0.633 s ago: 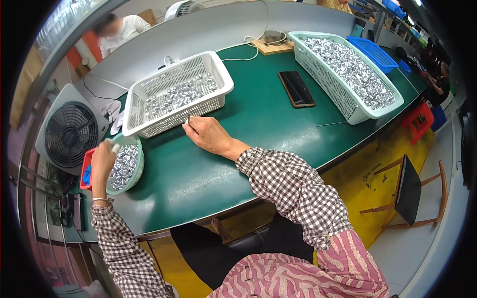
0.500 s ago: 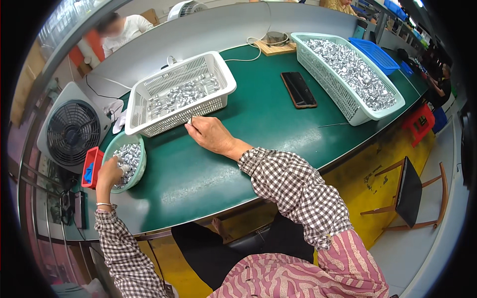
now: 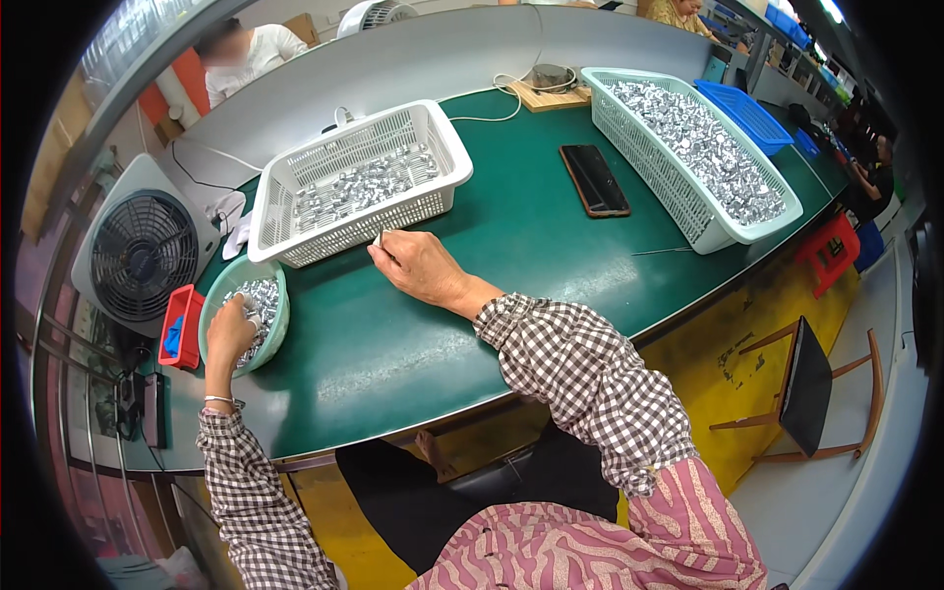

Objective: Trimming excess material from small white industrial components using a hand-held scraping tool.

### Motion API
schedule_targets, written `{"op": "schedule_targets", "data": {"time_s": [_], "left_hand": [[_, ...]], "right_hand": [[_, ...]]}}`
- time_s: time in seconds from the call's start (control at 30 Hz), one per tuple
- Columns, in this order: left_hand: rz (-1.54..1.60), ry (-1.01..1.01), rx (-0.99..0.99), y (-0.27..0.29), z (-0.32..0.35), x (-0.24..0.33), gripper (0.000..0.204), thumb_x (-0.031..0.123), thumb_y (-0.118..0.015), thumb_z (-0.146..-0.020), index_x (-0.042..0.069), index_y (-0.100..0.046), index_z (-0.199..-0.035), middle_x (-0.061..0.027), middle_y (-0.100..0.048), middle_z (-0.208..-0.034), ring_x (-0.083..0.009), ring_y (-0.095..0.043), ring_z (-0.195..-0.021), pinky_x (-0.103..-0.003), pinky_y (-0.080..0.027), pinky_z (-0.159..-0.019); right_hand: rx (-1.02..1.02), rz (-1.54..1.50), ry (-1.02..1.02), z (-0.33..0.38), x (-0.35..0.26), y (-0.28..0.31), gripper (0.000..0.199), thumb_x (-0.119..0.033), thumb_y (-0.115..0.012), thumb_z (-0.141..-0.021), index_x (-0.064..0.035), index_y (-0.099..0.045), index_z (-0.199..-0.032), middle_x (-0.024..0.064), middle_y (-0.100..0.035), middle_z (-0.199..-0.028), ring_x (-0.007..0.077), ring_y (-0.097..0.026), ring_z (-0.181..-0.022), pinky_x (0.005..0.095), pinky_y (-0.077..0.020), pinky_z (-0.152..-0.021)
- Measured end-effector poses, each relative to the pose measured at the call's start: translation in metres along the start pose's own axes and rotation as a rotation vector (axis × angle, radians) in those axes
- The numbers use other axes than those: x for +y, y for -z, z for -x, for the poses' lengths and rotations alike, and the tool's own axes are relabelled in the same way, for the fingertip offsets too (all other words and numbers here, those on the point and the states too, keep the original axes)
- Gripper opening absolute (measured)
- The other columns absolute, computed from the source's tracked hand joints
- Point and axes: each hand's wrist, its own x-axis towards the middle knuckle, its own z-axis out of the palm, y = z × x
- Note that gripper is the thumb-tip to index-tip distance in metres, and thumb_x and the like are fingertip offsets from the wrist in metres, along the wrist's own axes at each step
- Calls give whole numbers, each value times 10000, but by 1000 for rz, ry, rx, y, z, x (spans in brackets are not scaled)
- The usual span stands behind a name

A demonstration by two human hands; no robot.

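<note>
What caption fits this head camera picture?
Left hand dips into round green bowl of shiny metal pieces; right hand rests by white basket.

Bright, even overhead light; strong fisheye bending, perhaps soft rim.

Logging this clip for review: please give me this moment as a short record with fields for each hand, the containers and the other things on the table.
left hand: left hand reaches into the green bowl of small silvery parts, fingers among them
right hand: right hand rests on the green table, a small part at its fingertips, by the white basket
containers: white basket part-filled with silvery parts; long white basket at right nearly full
other things: black phone, grey fan, red tray
</note>
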Motion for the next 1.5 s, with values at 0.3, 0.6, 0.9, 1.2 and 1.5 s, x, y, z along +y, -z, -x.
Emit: {"op": "schedule_targets", "data": {"time_s": [0.3, 0.6, 0.9, 1.2, 1.5], "left_hand": [[12, -8, 153, 7, 4, -8, 202, 106, -594, -719, 33, -573, -906, -175, -623, -855, -359, -582, -861, -428, -447, -723], [305, -160, 340, 38, 34, 44, 187, 86, -620, -772, 13, -560, -934, -114, -620, -802, -209, -586, -698, -314, -450, -632], [1122, -277, -116, 6, 54, 133, 186, 92, -603, -824, 13, -566, -988, -21, -574, -814, -73, -519, -650, -210, -431, -541], [1661, -143, -413, -40, 14, 130, 232, 169, -576, -853, 27, -551, -1035, -44, -578, -846, -103, -540, -662, -218, -448, -521], [2059, 13, -578, -60, 8, 122, 233, 186, -551, -864, 18, -545, -1026, -70, -607, -863, -133, -580, -696, -241, -498, -542]], "right_hand": [[35, 2, 69, 2, 3, -4, 214, -92, -575, -827, 19, -481, -670, 143, -513, -598, 315, -522, -527, 373, -415, -480], [9, 28, 108, 5, -4, -4, 220, -100, -574, -828, 10, -474, -667, 132, -499, -601, 311, -512, -532, 377, -413, -483], [61, 56, 124, 6, -1, -7, 180, -97, -581, -826, 7, -498, -704, 124, -511, -631, 315, -520, -551, 377, -414, -489], [45, 115, 118, 4, 2, 9, 99, -60, -581, -824, 7, -530, -773, 116, -527, -683, 287, -538, -580, 358, -429, -511], [95, 53, 124, 6, 0, 5, 106, 3, -563, -815, 15, -582, -919, 118, -592, -791, 224, -580, -648, 293, -461, -570]]}}
